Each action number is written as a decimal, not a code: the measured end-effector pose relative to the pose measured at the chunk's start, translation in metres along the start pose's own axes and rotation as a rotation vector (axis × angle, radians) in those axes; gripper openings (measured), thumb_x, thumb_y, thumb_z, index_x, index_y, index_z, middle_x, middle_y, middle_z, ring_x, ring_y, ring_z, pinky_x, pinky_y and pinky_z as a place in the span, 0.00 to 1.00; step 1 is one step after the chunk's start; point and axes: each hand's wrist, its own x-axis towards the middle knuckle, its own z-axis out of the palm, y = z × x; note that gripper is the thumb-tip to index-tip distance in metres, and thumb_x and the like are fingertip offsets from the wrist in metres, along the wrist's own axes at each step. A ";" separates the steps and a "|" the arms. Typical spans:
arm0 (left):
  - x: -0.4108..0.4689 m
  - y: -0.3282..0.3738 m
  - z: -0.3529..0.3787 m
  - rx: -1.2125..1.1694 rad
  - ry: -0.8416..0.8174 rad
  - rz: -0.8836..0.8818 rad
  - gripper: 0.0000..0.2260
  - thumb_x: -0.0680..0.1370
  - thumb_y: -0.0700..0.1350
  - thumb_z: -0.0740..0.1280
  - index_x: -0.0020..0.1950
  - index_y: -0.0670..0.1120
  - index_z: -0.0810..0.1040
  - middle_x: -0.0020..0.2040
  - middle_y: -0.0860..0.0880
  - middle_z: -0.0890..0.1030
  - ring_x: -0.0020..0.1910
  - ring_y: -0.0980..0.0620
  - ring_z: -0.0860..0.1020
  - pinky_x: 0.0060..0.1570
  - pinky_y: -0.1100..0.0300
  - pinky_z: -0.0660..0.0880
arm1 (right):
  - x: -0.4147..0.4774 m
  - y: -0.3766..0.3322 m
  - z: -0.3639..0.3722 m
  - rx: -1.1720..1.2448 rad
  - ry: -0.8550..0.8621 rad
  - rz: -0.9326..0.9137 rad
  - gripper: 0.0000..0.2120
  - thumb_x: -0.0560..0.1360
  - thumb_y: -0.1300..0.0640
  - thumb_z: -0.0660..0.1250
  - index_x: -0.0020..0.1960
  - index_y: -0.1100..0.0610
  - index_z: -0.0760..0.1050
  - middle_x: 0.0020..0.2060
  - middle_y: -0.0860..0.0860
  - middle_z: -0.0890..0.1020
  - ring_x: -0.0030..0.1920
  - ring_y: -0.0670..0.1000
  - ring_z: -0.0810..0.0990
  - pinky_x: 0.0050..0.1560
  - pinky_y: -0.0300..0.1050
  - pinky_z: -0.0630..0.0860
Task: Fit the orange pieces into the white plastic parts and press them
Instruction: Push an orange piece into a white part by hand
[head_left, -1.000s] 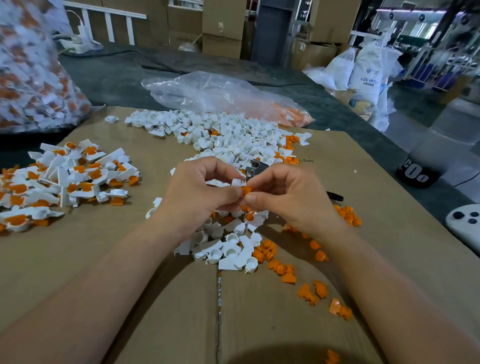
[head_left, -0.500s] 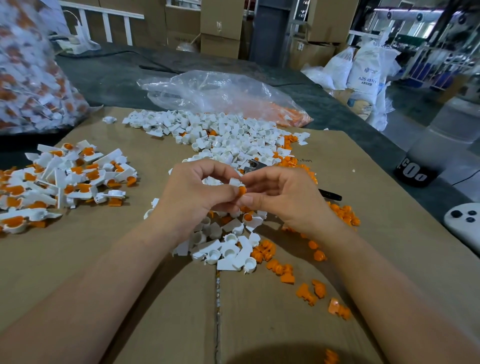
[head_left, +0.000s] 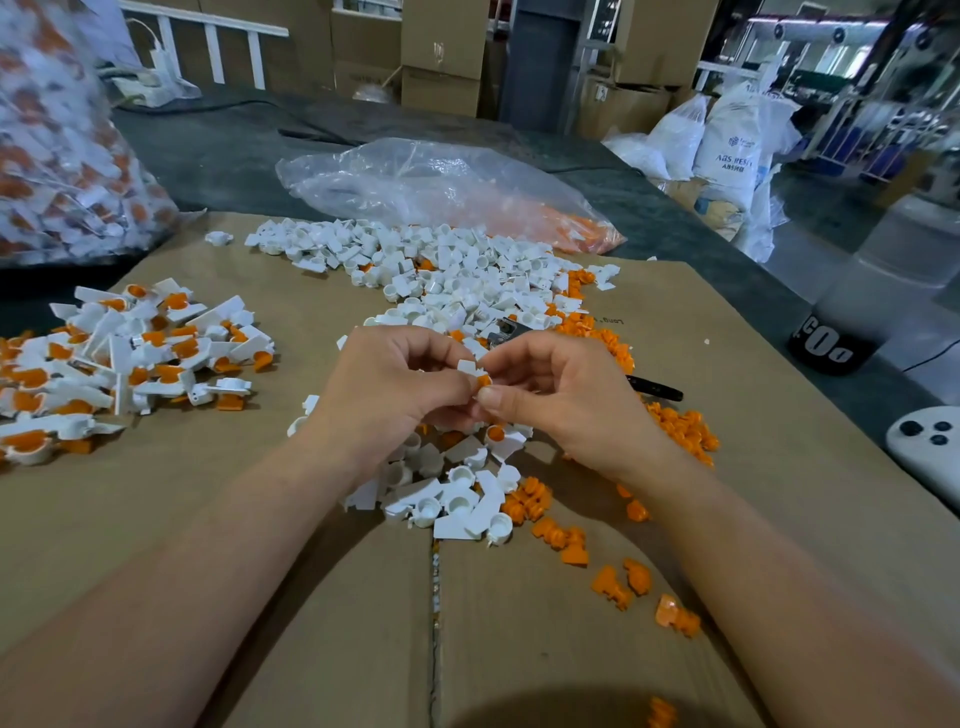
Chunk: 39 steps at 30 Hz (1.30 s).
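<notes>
Soft, fairly bright indoor light, strongest from the far right. Faint shadows and a dark patch lie on the near cardboard (head_left: 779, 415). Wide-angle bending curves the edges, and the left bag (head_left: 62, 156) is blurred.

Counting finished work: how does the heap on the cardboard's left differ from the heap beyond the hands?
In the left heap nearly every white part carries orange; the far heap is mostly plain white, with loose orange pieces at its right. The left heap lies clear of the left hand; the far heap reaches the right hand. Both lie loose on the cardboard.
</notes>
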 end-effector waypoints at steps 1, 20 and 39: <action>0.000 0.000 0.000 -0.011 -0.003 -0.010 0.07 0.69 0.29 0.70 0.35 0.40 0.79 0.29 0.44 0.81 0.27 0.50 0.81 0.30 0.64 0.78 | 0.000 0.000 0.000 -0.001 0.000 -0.003 0.10 0.70 0.62 0.72 0.44 0.50 0.75 0.41 0.54 0.82 0.45 0.55 0.83 0.51 0.55 0.79; 0.004 0.003 -0.006 -0.150 0.040 -0.171 0.09 0.57 0.39 0.71 0.35 0.39 0.79 0.27 0.44 0.80 0.24 0.52 0.79 0.22 0.67 0.73 | 0.001 0.005 0.004 0.074 0.021 -0.127 0.18 0.70 0.70 0.68 0.56 0.55 0.76 0.47 0.55 0.82 0.48 0.50 0.82 0.51 0.41 0.78; 0.004 0.005 -0.006 -0.181 -0.020 -0.234 0.01 0.69 0.31 0.68 0.38 0.35 0.78 0.28 0.43 0.80 0.23 0.53 0.78 0.21 0.68 0.72 | 0.001 0.005 0.007 0.027 0.063 -0.261 0.15 0.69 0.62 0.70 0.51 0.46 0.77 0.44 0.50 0.83 0.44 0.48 0.82 0.48 0.43 0.79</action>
